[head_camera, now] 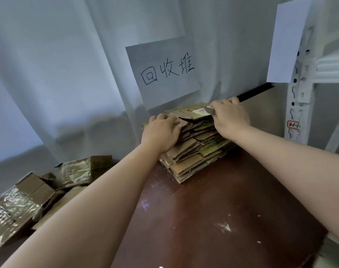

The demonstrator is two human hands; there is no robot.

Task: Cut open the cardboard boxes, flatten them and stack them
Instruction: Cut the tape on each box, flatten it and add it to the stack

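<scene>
A tall stack of flattened cardboard boxes (195,151) stands at the back of the brown table (222,219), under a paper sign. My left hand (161,133) rests on the stack's left top edge, fingers curled over the top sheet. My right hand (229,118) lies on the stack's right top and grips a small grey cutter (210,110) whose tip points left over the top piece of cardboard (188,113).
Several taped, unopened cardboard boxes (29,196) lie heaped at the lower left beside the table. A white metal shelf post (300,89) rises at the right. A grey curtain (58,84) with a handwritten paper sign (164,74) hangs behind the stack.
</scene>
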